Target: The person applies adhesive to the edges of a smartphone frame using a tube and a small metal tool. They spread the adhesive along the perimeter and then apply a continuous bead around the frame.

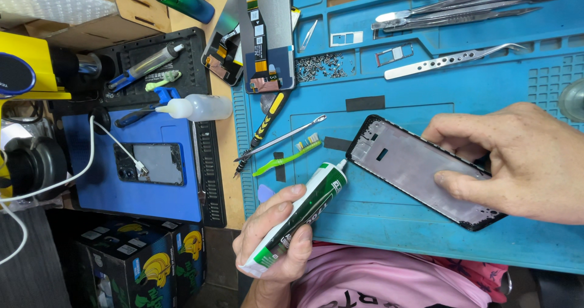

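From the head camera, your left hand is wrapped shut around a white and green glue tube, held low at the near edge of the blue work mat, with its nozzle touching or just short of the near left corner of the phone frame; the view is too coarse there to say whether the tip actually meets the rim. Your right hand steadies that frame, the fingers spread and pressing down on its pale inner face and far edge rather than clamped around it. The frame lies flat and tilted on the mat, right of centre. It looks thin, light and stiff but easy to bend or scratch, so hold it by the edges and bear down gently; the tube is soft, so a light squeeze near its middle should be enough. Just left of the nozzle lie a green toothbrush and a thin metal pick, with a yellow-handled screwdriver beyond. Farther off sit a pile of small screws, a display panel with flex cables and several tweezers. Well to the left, a clear squeeze bottle rests above a phone on a blue pad.
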